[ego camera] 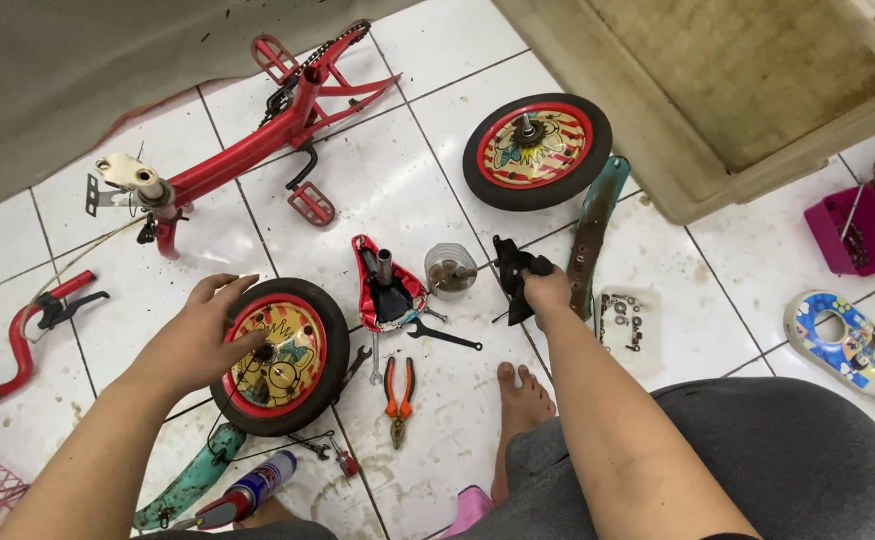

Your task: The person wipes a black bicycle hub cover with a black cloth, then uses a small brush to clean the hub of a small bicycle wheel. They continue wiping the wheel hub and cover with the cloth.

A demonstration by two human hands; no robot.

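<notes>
My left hand [202,335] rests on a small bicycle wheel [282,357] with a black tyre and a red and yellow disc, fingers spread over its left side near the hub. My right hand [547,295] grips a black rag [513,272] held just above the tiled floor. Between my hands lie an upturned red saddle [387,285], a clear jar [450,270], a black spanner [442,335] and orange-handled pliers [398,388].
A red bicycle frame [257,140] lies at the back left, a second wheel [537,150] at the back centre, a teal mudguard [594,235] beside my right hand. Small metal parts [621,318], a spray can [247,490], red handlebars [22,335], a pink tray [852,232], my bare foot [522,395].
</notes>
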